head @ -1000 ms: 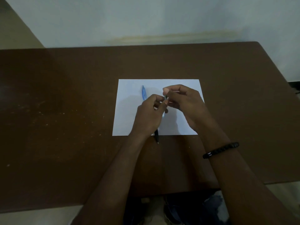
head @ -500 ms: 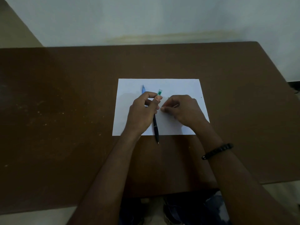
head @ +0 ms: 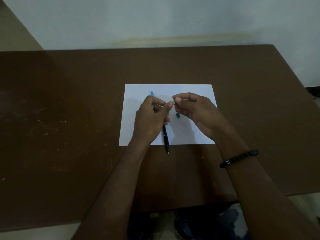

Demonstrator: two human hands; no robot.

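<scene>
Moved: green cap [head: 178, 115] is now off the pen [head: 166, 137] and lies mid-paper [head: 190, 89].
Left hand [head: 150, 118]: grips pen, whose tip is past paper's near edge.
Right hand [head: 195, 110]: raised, pinches pen's top.

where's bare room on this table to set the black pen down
Bare table left of the paper and right of it; also the paper's far strip. Crowded mid-paper: left hand with black pen, right hand pinching a small part, green bit, blue pen.

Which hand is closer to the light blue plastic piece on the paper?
Left. The left hand hides one end of the light blue plastic piece; the right hand is apart, to its right.
</scene>
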